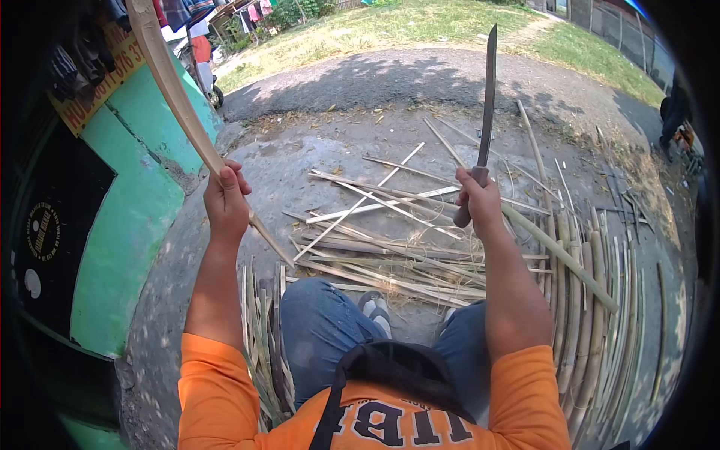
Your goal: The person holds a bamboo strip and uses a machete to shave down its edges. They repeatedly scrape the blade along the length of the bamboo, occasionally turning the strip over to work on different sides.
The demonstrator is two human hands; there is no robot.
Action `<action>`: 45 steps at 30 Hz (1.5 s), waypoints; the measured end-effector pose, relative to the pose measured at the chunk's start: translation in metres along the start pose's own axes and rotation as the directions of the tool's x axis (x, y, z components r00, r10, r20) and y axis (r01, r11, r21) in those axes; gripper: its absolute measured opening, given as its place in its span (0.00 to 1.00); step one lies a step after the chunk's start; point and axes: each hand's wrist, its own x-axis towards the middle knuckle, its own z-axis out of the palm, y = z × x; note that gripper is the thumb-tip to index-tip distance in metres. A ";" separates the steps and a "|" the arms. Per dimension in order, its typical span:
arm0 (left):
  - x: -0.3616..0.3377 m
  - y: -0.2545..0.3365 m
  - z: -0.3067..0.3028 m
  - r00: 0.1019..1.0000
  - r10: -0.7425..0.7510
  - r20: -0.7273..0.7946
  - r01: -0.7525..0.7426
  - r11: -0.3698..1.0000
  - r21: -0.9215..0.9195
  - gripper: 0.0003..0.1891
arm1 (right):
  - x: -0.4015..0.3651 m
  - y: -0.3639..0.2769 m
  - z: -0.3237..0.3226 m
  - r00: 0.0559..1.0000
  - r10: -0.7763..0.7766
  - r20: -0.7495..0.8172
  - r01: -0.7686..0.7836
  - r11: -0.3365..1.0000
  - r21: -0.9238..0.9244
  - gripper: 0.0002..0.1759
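My left hand point(226, 201) is closed around a long split bamboo strip point(174, 94). The strip slants from the upper left down past my fist, its lower end near the pile by my knee. In my right hand point(480, 196) is a machete point(489, 101), gripped by its brown handle with the dark blade pointing up. The blade and the strip are well apart. Between and beyond my arms, a loose pile of split bamboo strips point(397, 259) lies crisscrossed on the ground in front of my feet.
Bamboo poles point(592, 300) lie lengthwise on my right, and more strips point(259, 337) rest by my left leg. A green wall point(135, 225) stands close on the left. Ahead are a paved road point(360, 79) and grass. At the far right edge a person point(675, 112) is partly visible.
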 end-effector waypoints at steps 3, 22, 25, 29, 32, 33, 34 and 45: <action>0.019 0.019 0.048 0.995 0.010 -0.101 -0.017 0.998 -0.062 0.27 | -0.014 -0.013 0.021 0.994 -0.040 0.102 0.033 0.997 0.072 0.23; -0.086 0.059 0.200 0.994 0.107 0.036 -0.071 0.841 -0.536 0.31 | -0.072 -0.031 0.087 0.911 0.067 0.408 -0.155 0.970 0.188 0.42; -0.087 0.054 0.195 0.984 0.164 0.064 -0.110 0.857 -0.504 0.32 | -0.069 -0.027 0.092 0.907 0.096 0.411 -0.227 0.932 0.282 0.41; -0.084 0.042 0.190 0.977 0.209 0.045 -0.168 0.883 -0.439 0.34 | -0.067 -0.029 0.100 0.892 0.149 0.428 -0.344 0.836 0.427 0.35; -0.086 0.034 0.182 0.978 0.200 0.062 -0.157 0.896 -0.416 0.34 | -0.060 -0.020 0.111 0.873 0.125 0.471 -0.404 0.727 0.555 0.31; -0.088 0.033 0.180 0.986 0.152 0.063 -0.109 0.891 -0.440 0.34 | -0.061 -0.023 0.117 0.880 0.134 0.455 -0.409 0.701 0.585 0.31; -0.090 0.033 0.178 0.992 0.103 0.067 -0.060 0.883 -0.465 0.34 | -0.059 -0.017 0.123 0.893 0.122 0.434 -0.393 0.682 0.617 0.31; -0.091 0.022 0.186 0.948 -0.311 0.069 0.298 0.786 -0.542 0.36 | -0.046 -0.005 0.144 0.910 0.078 0.408 -0.344 0.692 0.634 0.31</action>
